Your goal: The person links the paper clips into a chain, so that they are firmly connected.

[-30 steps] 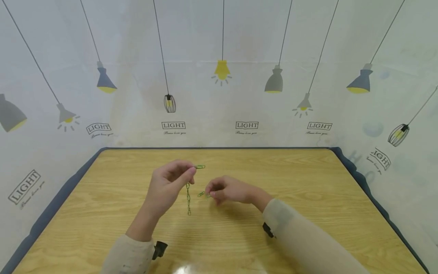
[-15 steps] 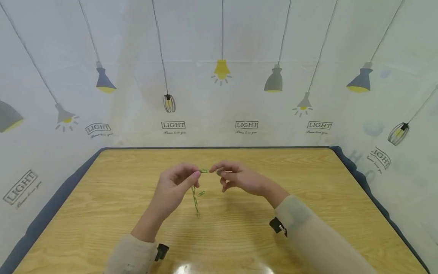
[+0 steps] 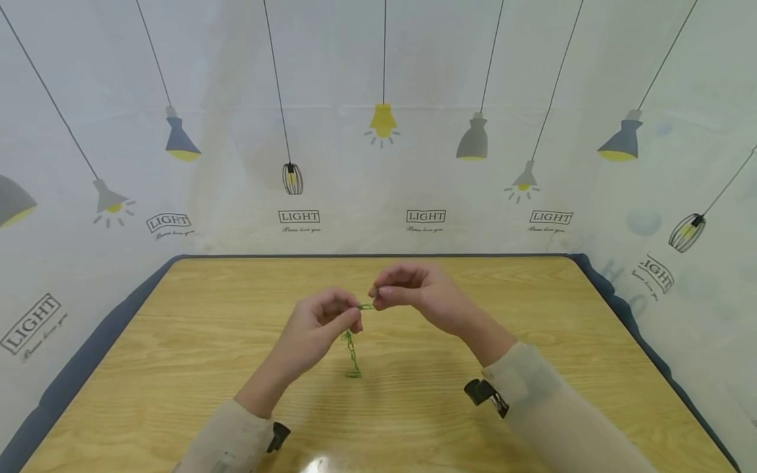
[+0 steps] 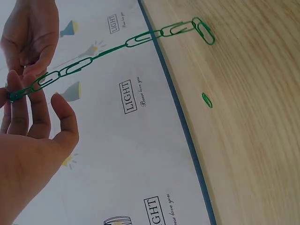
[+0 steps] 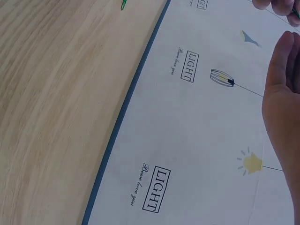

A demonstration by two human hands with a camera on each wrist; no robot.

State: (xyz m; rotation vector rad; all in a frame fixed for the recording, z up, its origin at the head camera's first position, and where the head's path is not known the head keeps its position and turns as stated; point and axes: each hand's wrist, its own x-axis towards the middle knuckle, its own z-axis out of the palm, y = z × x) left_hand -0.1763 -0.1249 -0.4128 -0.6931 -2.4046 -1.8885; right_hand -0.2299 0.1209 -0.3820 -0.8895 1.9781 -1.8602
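Observation:
In the head view, my left hand (image 3: 319,335) pinches one end of a chain of linked green paper clips (image 3: 353,358); one clip (image 3: 367,307) sticks out from its fingertips to the right. The rest of the chain hangs below the hand, its lowest clip turned sideways. My right hand (image 3: 428,299) is close by on the right, slightly higher, thumb and forefinger pinching a small paper clip mostly hidden by the fingers. Whether the two clips touch cannot be told. In the left wrist view, a loose green paper clip (image 4: 207,100) lies on the table.
A wood-grain table (image 3: 236,394) with a dark blue edge (image 3: 378,255) lies under both hands. Behind it hangs a pale cloth (image 3: 355,66) printed with lamps. Each sleeve has a black wrist mount, one on the left (image 3: 278,436) and another on the right (image 3: 485,394).
My right hand has lifted a paper clip from the table and brought it up to the left hand's clip. The left hand has shifted slightly right and down with the chain.

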